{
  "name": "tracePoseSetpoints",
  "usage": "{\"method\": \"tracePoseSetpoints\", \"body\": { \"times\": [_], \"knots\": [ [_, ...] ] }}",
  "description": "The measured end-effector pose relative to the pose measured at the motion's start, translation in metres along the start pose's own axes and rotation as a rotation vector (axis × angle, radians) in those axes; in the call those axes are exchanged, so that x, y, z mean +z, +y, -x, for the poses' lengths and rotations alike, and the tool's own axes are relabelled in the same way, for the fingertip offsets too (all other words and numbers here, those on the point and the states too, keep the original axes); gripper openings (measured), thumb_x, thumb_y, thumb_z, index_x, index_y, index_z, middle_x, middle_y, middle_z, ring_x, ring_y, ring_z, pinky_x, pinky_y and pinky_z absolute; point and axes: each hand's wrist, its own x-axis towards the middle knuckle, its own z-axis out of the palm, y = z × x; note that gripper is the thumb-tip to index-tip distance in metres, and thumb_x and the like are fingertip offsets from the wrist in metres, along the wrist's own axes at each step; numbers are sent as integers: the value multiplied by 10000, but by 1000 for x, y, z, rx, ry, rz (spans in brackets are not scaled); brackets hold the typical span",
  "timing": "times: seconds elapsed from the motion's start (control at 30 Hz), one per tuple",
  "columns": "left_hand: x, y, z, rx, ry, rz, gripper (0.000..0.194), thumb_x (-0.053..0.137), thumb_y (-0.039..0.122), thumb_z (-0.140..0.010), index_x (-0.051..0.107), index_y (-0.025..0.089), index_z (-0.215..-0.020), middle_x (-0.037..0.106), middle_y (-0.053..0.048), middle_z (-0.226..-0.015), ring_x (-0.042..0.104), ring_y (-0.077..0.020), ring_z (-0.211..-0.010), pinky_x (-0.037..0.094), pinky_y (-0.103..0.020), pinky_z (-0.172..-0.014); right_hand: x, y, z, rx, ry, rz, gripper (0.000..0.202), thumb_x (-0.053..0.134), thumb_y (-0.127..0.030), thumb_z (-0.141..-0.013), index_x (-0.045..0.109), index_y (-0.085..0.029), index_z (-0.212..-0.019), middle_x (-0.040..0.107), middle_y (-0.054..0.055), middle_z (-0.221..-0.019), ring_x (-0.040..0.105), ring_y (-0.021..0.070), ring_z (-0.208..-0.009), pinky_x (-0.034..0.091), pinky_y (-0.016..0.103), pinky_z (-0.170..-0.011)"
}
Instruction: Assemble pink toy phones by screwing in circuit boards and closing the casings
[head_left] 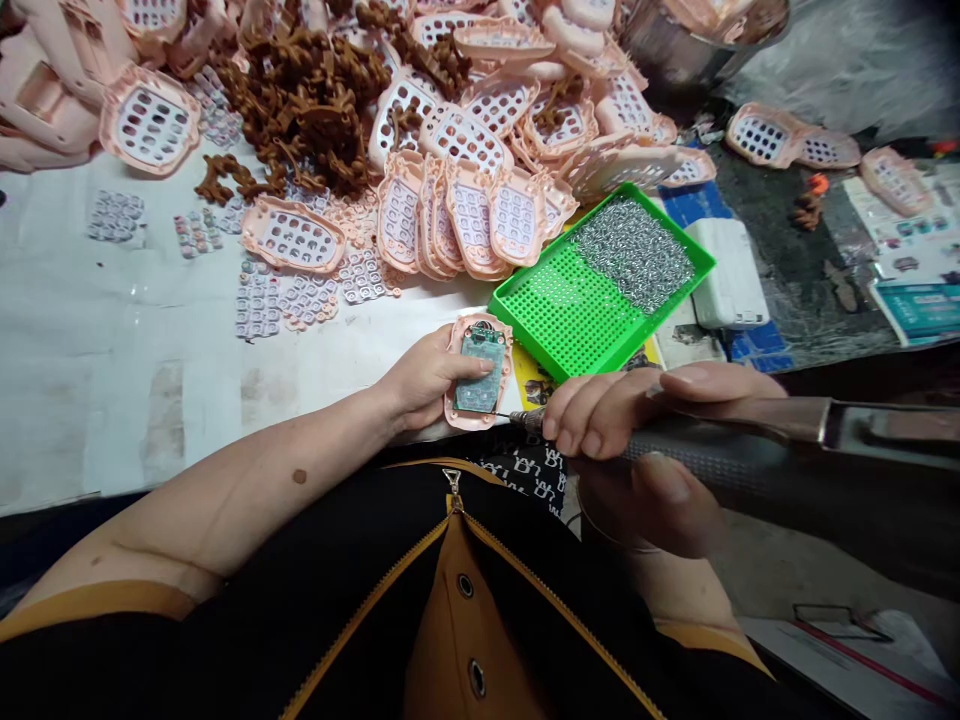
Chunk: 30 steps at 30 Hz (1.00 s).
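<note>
My left hand holds a pink plastic shell at the table's near edge, thumb pressing on the green circuit board set inside it. My right hand grips an electric screwdriver lying sideways, its thin bit touching the shell's lower right corner. A green perforated tray with a heap of small silver screws sits just beyond the shell.
Several pink keypad shells stand stacked behind the tray, with more piled across the back. A heap of brown rubber parts and loose clear keypad sheets lie on the white table. A white box sits right of the tray.
</note>
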Motion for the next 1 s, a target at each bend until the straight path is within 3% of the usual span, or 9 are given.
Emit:
{"method": "tracePoseSetpoints", "body": {
  "times": [0.37,0.67,1.0],
  "knots": [
    [3,0,2,-4,9,-16,383,663,29,-626,583,134,-986,676,-37,-799,649,-176,-699,528,-371,-756,0,5,4,-4,14,-48,336,634,-277,-832,587,-279,-1165,530,-51,-616,528,135,-479,502,327,-477],
    [2,1,1,-40,33,-24,398,650,13,-636,584,130,-1010,650,-29,-783,652,-182,-706,534,-371,-751,2,2,0,28,-40,-109,285,662,-220,-822,600,-254,-1099,542,-59,-625,566,122,-504,522,305,-497],
    [3,0,2,-36,28,-22,408,669,24,-627,580,128,-1012,650,-31,-792,638,-167,-698,517,-333,-725,6,6,-3,46,-72,-113,220,665,-217,-831,629,-251,-1045,503,-66,-575,507,111,-435,498,293,-442]
  ]
}}
